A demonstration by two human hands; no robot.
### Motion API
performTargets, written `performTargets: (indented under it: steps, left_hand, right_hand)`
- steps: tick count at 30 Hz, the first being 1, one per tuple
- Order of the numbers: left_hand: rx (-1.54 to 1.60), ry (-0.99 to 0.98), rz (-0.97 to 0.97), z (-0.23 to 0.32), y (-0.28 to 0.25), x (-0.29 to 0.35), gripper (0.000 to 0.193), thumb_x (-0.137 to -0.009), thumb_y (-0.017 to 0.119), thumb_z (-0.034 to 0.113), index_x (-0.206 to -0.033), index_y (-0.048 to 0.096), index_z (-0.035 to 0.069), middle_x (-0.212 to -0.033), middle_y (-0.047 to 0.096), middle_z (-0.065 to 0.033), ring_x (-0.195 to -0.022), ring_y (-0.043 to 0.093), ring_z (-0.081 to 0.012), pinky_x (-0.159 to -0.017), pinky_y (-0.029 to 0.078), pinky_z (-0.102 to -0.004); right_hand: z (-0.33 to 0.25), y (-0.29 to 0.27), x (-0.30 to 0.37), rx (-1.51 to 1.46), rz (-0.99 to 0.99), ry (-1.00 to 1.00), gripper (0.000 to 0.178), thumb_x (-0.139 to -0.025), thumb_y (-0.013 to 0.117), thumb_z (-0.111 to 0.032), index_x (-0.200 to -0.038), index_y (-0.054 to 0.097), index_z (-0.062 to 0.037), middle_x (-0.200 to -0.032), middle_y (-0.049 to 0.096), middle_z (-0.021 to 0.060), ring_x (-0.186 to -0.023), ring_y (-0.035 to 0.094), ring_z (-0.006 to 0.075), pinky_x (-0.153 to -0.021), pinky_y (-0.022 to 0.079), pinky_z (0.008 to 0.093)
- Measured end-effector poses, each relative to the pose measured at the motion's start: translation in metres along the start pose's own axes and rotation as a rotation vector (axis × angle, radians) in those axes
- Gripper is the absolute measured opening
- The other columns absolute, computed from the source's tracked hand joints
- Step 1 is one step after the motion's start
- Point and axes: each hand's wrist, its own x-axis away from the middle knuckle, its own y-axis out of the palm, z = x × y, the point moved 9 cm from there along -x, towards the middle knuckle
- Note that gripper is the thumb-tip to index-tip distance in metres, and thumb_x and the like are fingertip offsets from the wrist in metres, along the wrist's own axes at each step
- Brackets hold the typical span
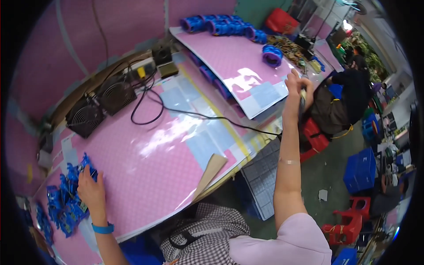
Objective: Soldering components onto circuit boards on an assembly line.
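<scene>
My left hand (91,192) reaches into a heap of blue moulded plastic parts (66,198) at the table's left end. Its fingers are apart and touch the edge of the heap; no part is clearly gripped. Out to the far right, my right hand (299,88) is closed around a slim dark hand tool (302,104) with a pale section near the fingers. The tool's tip cannot be made out. A black cable (203,116) runs across the table toward my right forearm, where its end is hidden.
Two dark fan units (115,92) stand along the back wall. A raised pink board (225,62) carries rows of blue ring-shaped parts (229,25) and one single ring (272,56). A brown strip (210,174) lies at the table's front edge. Red stools (349,225) and a seated person (353,88) are right.
</scene>
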Motion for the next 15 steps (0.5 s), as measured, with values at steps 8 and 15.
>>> performTargets:
  steps: [8, 15]
  left_hand:
    - [-0.164, -0.127, -0.028, -0.102, 0.039, -0.023, 0.034, -0.081, 0.068, 0.016, -0.113, 0.065, 0.006, -0.101, 0.065, -0.0172, -0.091, 0.062, -0.0378, -0.078, 0.05, -0.0455]
    - [0.585, -0.158, 0.292, -0.14, -0.048, 0.024, 0.032, -0.099, 0.052, 0.033, -0.106, 0.066, 0.005, -0.093, 0.066, -0.0151, -0.08, 0.06, -0.0191, -0.059, 0.046, -0.0368]
  right_hand:
    - [0.132, 0.023, -0.122, 0.489, -0.348, -0.164, 0.051, -0.06, 0.085, -0.007, -0.101, 0.055, -0.0077, -0.098, 0.059, 0.0094, -0.09, 0.056, 0.023, -0.084, 0.045, 0.0343]
    - [0.185, 0.04, -0.114, 0.297, -0.165, -0.03, 0.009, -0.088, 0.053, -0.012, -0.081, 0.059, -0.01, -0.07, 0.055, 0.0017, -0.055, 0.051, 0.0104, -0.05, 0.042, 0.0253]
